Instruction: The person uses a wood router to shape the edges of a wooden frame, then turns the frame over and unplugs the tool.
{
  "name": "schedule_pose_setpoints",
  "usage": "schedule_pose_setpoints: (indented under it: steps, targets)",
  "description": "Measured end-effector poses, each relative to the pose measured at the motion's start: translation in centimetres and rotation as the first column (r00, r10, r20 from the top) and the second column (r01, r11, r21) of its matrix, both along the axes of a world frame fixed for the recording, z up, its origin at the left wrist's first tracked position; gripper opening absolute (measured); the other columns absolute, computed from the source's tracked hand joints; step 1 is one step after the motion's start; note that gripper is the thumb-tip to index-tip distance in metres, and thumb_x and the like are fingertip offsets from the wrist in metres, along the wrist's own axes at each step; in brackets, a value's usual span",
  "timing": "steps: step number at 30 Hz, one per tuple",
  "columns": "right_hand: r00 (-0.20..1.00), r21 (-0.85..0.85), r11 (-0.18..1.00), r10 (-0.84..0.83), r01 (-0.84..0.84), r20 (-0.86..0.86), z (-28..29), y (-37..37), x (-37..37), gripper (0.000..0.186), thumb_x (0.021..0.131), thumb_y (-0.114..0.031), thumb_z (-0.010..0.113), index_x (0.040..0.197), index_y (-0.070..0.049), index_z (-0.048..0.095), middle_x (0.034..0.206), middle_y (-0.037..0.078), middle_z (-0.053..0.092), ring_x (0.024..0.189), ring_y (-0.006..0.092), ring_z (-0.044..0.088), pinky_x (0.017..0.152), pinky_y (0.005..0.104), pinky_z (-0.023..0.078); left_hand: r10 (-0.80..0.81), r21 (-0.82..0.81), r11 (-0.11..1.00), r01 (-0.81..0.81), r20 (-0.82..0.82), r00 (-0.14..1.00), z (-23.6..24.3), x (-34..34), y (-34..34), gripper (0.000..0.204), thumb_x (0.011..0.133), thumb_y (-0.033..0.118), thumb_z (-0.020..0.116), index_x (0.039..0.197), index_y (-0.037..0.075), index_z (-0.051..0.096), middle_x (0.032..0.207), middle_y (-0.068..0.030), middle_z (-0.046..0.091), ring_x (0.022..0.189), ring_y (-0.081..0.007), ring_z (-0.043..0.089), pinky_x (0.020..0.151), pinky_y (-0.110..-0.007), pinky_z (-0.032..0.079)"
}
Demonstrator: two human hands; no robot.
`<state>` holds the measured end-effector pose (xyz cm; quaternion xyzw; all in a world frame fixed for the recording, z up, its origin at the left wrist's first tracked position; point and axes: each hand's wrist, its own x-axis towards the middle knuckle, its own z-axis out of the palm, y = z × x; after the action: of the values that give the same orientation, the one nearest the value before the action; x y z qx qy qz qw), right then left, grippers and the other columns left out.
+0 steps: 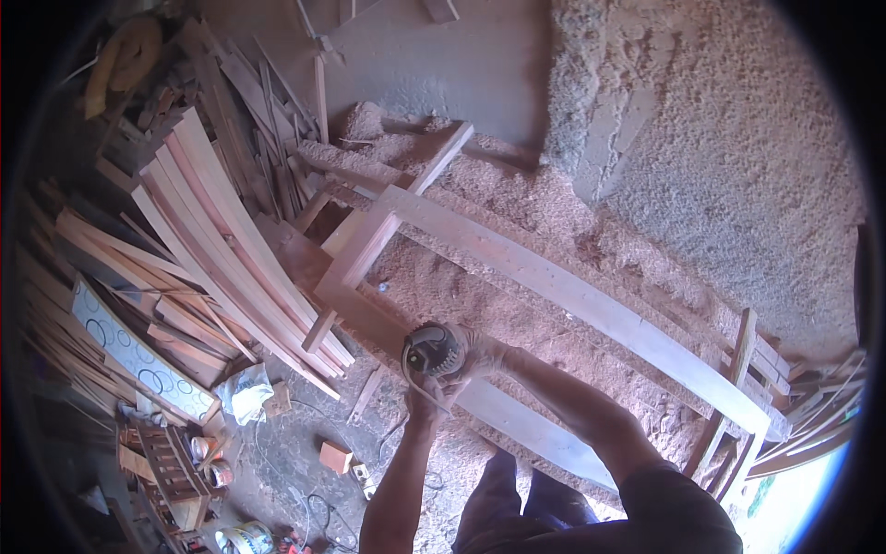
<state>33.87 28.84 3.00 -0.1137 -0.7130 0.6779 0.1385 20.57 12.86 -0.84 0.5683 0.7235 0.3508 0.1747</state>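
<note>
A long rectangular wooden frame lies slanting across the middle, propped on timber supports. On its near rail sits a dark, round-topped handheld power tool with vent slots; its working end is hidden, so its exact kind cannot be told. My left hand is closed on the tool's near side. My right hand wraps round its right side. Both forearms reach in from below, and a pale cord or strap runs by the hands. The frame's end rail is a little farther left.
Long planks are stacked at the left, by a circle-patterned panel. Wood shavings cover the ground inside and behind the frame. A small wood block, loose cables and a slatted wooden piece lie lower left.
</note>
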Motion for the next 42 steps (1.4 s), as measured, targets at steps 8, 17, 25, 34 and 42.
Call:
schedule_pose_setpoints:
  steps: [8,17,25,34,42]
  targets:
    - [0.996,0.210,0.974,-0.088,0.084,0.010,-2.4,-1.8,5.0,0.083,0.056,-0.030,0.099,0.128,-0.009,0.062,0.119,0.011,0.072,0.108,0.0262,0.070,0.099,0.0372,0.056,-0.015,0.056,0.998,0.019,-0.074,0.997,0.6,6.4,-1.7,0.084,0.075,0.018,0.098,0.145,0.000,0.055,0.142,-0.0215,0.060,0.131,-0.0371,0.061,0.110,-0.046,0.051]
    - [0.982,0.255,0.964,-0.118,0.077,0.150,-1.9,-4.8,13.2,0.087,0.055,-0.038,0.101,0.126,-0.012,0.059,0.127,0.011,0.064,0.119,0.0292,0.064,0.107,0.0409,0.050,-0.036,0.111,0.993,0.051,-0.141,0.989,-1.3,13.0,-4.7,0.065,0.079,0.039,0.094,0.125,0.000,0.070,0.127,-0.0229,0.070,0.115,-0.0419,0.068,0.098,-0.048,0.056]
    - [0.986,0.301,0.943,-0.162,0.143,0.037,-3.1,-7.8,21.3,0.087,0.054,-0.035,0.102,0.127,-0.013,0.059,0.124,0.010,0.066,0.118,0.0291,0.063,0.109,0.0417,0.048,-0.059,0.034,0.998,0.054,0.183,0.981,-3.6,20.7,-8.1,0.064,0.083,0.019,0.089,0.137,0.001,0.060,0.133,-0.0153,0.065,0.118,-0.0305,0.068,0.101,-0.041,0.058]
    - [0.986,0.413,0.898,-0.164,0.153,-0.010,-3.8,-11.1,29.9,0.098,0.056,-0.038,0.104,0.139,-0.013,0.059,0.130,0.009,0.065,0.123,0.0309,0.062,0.109,0.0435,0.048,-0.054,0.086,0.995,0.058,-0.041,0.998,-4.5,28.9,-12.0,0.074,0.079,0.041,0.092,0.138,0.008,0.062,0.130,-0.0163,0.068,0.116,-0.0365,0.069,0.100,-0.046,0.057]
    - [0.932,0.452,0.815,-0.306,0.363,-0.197,-3.0,-14.1,33.0,0.089,0.063,-0.034,0.100,0.138,-0.009,0.058,0.128,0.014,0.064,0.119,0.0344,0.064,0.103,0.0455,0.051,-0.045,0.131,0.990,0.058,-0.100,0.994,-4.5,32.2,-12.8,0.072,0.082,0.042,0.090,0.138,0.008,0.062,0.131,-0.0163,0.066,0.117,-0.0364,0.068,0.103,-0.046,0.055]
